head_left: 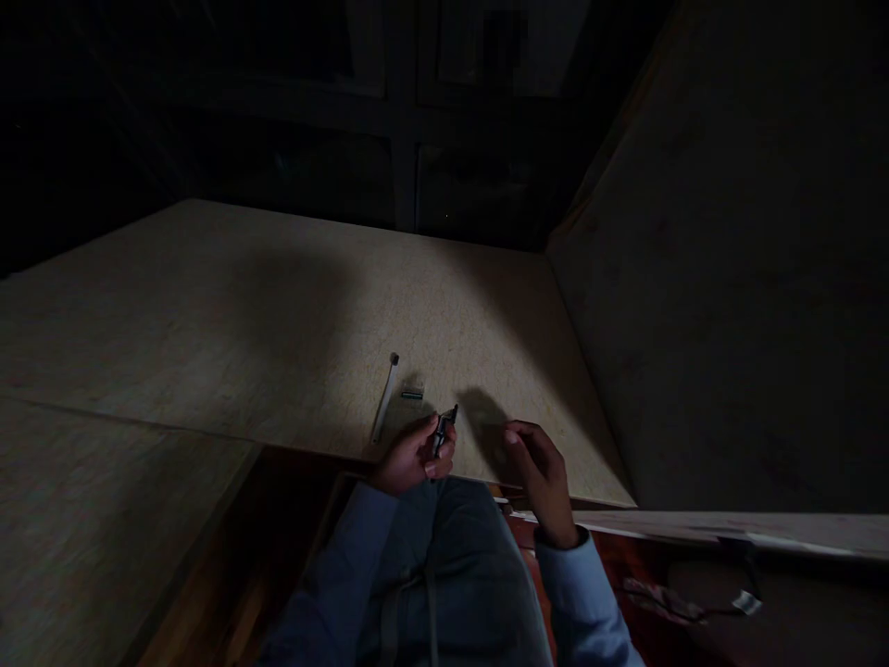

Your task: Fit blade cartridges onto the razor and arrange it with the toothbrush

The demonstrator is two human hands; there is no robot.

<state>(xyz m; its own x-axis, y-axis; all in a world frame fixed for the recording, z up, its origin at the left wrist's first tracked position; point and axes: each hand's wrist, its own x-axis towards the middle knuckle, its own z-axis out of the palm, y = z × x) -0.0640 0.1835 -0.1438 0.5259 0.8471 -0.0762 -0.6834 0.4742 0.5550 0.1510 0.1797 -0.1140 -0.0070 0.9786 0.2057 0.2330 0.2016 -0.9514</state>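
Note:
In the head view my left hand [409, 459] is closed around a small dark object [442, 434] with a shiny part and a black tip pointing up and right. Its exact kind is too dim to make out. To the right, apart from it, my right hand [542, 468] hangs over the table's near edge with thumb and forefinger drawn together; whether anything tiny is between them cannot be seen. Beyond my left hand lie a slim white stick [384, 403] with a dark end and a small clear piece with a dark green band [412, 395].
The pale table [292, 324] has a dark wall panel [729, 278] along its right side. A lower pale surface [83, 519] adjoins at the left. A cable with a white tag [746, 602] lies at lower right. The room is dim, and shadows fall across the table.

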